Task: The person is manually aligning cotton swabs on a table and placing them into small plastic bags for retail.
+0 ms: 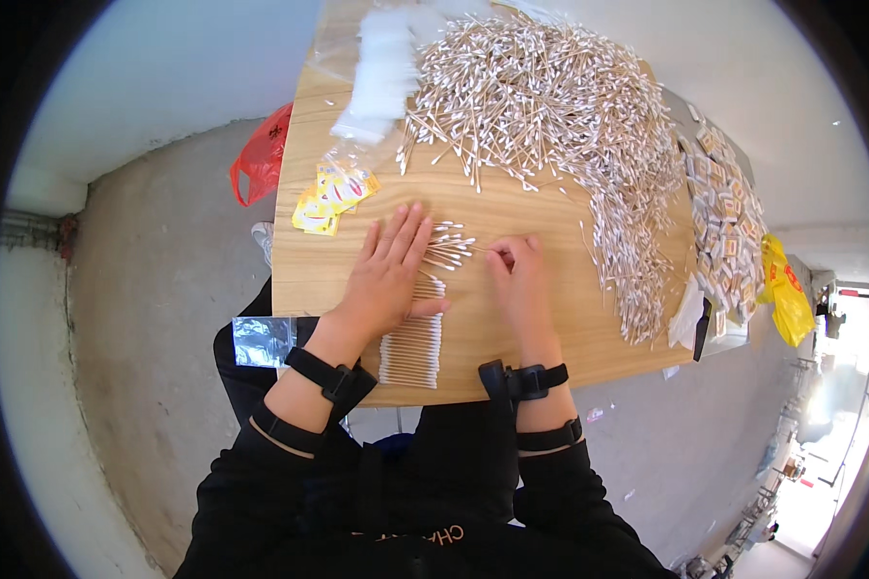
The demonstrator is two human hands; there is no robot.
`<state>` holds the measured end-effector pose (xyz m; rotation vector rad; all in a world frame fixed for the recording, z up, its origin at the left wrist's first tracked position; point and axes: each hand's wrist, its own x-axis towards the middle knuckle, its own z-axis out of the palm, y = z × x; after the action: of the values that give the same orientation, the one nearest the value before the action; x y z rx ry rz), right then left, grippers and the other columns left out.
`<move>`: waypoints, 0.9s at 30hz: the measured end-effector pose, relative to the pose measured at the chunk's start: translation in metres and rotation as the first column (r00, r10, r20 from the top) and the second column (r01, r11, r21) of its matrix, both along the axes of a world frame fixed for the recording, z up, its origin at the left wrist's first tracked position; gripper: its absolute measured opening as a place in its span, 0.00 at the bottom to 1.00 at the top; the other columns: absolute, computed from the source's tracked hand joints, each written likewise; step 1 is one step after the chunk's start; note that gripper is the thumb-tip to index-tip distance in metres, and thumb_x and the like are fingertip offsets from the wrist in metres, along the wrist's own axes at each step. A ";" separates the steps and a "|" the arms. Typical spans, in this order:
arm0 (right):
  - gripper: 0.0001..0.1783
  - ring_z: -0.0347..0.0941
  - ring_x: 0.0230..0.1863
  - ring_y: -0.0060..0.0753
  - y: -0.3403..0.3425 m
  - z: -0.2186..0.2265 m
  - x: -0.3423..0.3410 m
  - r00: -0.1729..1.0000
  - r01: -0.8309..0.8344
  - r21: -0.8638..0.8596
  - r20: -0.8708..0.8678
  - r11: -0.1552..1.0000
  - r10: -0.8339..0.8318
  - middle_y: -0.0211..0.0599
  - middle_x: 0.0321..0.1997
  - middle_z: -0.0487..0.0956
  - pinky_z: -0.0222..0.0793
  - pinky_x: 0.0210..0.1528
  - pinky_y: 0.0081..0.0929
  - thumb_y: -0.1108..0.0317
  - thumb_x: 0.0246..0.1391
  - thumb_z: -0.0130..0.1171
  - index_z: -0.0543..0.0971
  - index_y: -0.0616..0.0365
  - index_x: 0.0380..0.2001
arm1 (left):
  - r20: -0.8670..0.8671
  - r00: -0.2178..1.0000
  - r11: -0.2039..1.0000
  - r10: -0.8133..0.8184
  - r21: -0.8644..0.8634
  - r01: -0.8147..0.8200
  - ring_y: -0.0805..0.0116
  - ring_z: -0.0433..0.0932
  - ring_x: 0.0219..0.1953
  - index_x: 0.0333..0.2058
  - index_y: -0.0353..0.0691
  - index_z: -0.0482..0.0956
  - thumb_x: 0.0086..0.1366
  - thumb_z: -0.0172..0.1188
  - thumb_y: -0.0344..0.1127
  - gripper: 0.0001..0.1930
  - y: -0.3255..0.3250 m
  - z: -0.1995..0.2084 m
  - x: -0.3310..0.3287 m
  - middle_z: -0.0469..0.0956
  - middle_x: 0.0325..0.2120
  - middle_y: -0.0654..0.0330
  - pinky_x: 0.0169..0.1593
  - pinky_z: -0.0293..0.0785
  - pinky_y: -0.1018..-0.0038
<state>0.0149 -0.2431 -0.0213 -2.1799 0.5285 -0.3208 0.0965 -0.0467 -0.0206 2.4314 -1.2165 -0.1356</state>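
My left hand (386, 280) lies flat with its fingers stretched out over part of a small batch of cotton swabs, hiding some of them. Past its fingertips, loose cotton swabs (449, 246) fan out on the wooden table. Below the thumb, a neat row of cotton swabs (410, 352) lies side by side, close to the table's near edge. To the right, my right hand (521, 280) is closed in a pinch on the end of a single cotton swab (480, 249), which points toward the fanned ones.
A large heap of cotton swabs (550, 96) covers the table's far right. Clear plastic bags (381, 77) and yellow cards (333, 198) lie at left. Small packed items (724, 212) are piled at right beside a yellow bag (785, 289). A red bag (263, 154) hangs by the left edge.
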 end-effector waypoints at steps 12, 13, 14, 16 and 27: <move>0.05 0.72 0.31 0.35 -0.036 -0.014 0.005 0.994 0.064 0.087 0.083 0.994 -0.071 0.39 0.32 0.72 0.70 0.35 0.29 0.71 0.52 0.60 0.77 0.60 0.32 | -0.049 0.996 0.990 -0.073 0.114 0.078 0.52 0.41 0.72 0.66 0.33 0.50 0.48 0.60 0.68 0.57 0.011 0.014 -0.012 0.45 0.69 0.48 0.70 0.37 0.51; 0.05 0.72 0.31 0.35 -0.032 -0.013 0.014 0.993 0.075 0.087 0.085 0.993 -0.083 0.39 0.32 0.72 0.70 0.35 0.29 0.71 0.52 0.60 0.77 0.60 0.32 | -0.047 0.995 0.989 -0.084 0.114 0.089 0.52 0.41 0.72 0.66 0.33 0.50 0.48 0.60 0.68 0.57 0.009 0.017 -0.014 0.45 0.69 0.48 0.70 0.37 0.51; 0.05 0.73 0.31 0.36 -0.028 -0.013 0.026 0.994 0.004 -0.005 0.106 1.000 -0.003 0.39 0.33 0.72 0.70 0.35 0.29 0.71 0.52 0.60 0.78 0.60 0.33 | -0.046 0.996 0.992 -0.082 0.092 0.086 0.51 0.42 0.71 0.66 0.33 0.50 0.47 0.61 0.67 0.57 0.008 0.018 -0.015 0.45 0.69 0.48 0.70 0.37 0.52; 0.06 0.73 0.32 0.37 -0.016 -0.011 0.046 0.990 -0.064 -0.090 0.120 0.994 0.075 0.39 0.33 0.72 0.70 0.36 0.29 0.71 0.52 0.60 0.78 0.59 0.33 | -0.046 0.996 0.993 -0.082 0.077 0.085 0.51 0.42 0.71 0.66 0.32 0.50 0.47 0.62 0.66 0.58 0.006 0.019 -0.017 0.45 0.69 0.47 0.70 0.37 0.52; 0.12 0.71 0.40 0.34 0.008 -0.002 0.032 0.989 -0.020 0.445 0.138 0.895 -0.047 0.40 0.42 0.72 0.69 0.44 0.28 0.70 0.56 0.57 0.77 0.59 0.44 | 0.012 0.997 0.990 0.071 0.122 -0.072 0.51 0.44 0.71 0.66 0.31 0.49 0.39 0.67 0.68 0.64 -0.020 0.004 0.002 0.46 0.68 0.46 0.70 0.40 0.53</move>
<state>0.0466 -0.2355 -0.0231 -1.6935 0.4811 -0.3273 0.0980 -0.0668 -0.0166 2.5796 -1.1538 -0.1858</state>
